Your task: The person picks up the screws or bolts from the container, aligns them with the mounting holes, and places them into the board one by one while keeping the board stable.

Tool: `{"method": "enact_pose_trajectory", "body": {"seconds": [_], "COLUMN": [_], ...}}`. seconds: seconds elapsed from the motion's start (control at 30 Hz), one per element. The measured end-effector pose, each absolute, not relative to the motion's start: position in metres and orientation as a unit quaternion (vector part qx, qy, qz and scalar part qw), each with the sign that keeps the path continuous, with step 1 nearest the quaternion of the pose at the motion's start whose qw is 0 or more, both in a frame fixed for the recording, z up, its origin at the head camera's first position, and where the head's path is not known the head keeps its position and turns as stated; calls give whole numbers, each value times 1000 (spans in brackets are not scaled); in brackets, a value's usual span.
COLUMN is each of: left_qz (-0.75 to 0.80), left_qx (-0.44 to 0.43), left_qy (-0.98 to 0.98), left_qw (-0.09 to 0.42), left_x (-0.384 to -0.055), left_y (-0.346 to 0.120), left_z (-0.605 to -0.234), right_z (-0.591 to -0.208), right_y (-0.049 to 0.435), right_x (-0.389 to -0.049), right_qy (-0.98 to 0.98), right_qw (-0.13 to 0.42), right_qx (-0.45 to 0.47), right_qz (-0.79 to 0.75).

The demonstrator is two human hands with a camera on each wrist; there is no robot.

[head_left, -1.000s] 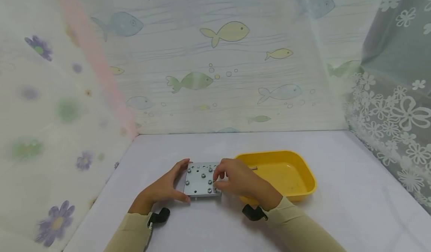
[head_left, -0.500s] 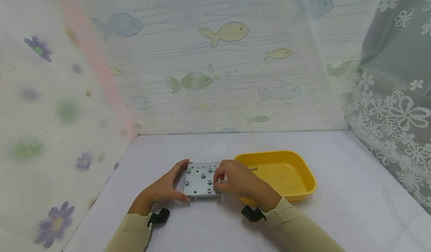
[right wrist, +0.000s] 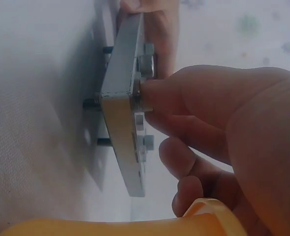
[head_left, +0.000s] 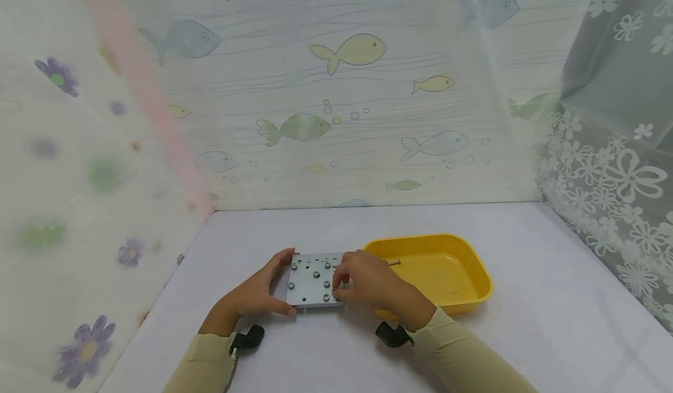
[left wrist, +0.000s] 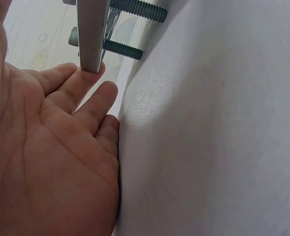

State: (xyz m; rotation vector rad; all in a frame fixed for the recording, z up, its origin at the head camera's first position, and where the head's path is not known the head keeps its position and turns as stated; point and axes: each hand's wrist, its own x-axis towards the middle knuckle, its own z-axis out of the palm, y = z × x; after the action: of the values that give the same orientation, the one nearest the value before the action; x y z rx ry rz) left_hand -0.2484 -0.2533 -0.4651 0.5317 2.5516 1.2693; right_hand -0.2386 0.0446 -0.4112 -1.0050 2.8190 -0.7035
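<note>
Our right hand, right of centre in the lower half of the frame, has thumb and forefinger pinched together, on what we take to be a bolt hidden by the fingertips. If we let it tilt there, we would expect it to bind or slip out. Our left hand is spread wide, gripping the metal plate by its left end, just below the frame's centre. Underneath, threaded shanks keep the plate off the white table, so a hard push at the right edge could rock it if our left grip eased. The neighbouring bolt heads crowd our fingers and could snag them. Further right, the yellow tray lies close by our right hand; a careless backward sweep might knock it and scatter the screws.
</note>
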Motion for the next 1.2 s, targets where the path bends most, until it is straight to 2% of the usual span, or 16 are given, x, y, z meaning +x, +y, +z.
{"method": "enact_pose_trajectory", "body": {"seconds": [0.47,0.57,0.87,1.2], "left_qz": [425,429,439,448], "left_qx": [176,179,191,192], "left_qy": [878,876,870,864], "left_qw": [133,130,120,125], "left_x": [-248,-248,-250,-248], "left_y": [-254,-254,-254,-254], "left_z": [-470,-468,-467,-466], "right_z": [-401,-390,-371,-385], "right_y": [56,67,112,152], "right_x": [-239,-242,-268,-289], "right_qy": [909,909,925,932], "right_qw": [46,52,21,60], "right_qx": [-328,-320,-291,-266], "right_qz": [-254,-264,-242,-238]}}
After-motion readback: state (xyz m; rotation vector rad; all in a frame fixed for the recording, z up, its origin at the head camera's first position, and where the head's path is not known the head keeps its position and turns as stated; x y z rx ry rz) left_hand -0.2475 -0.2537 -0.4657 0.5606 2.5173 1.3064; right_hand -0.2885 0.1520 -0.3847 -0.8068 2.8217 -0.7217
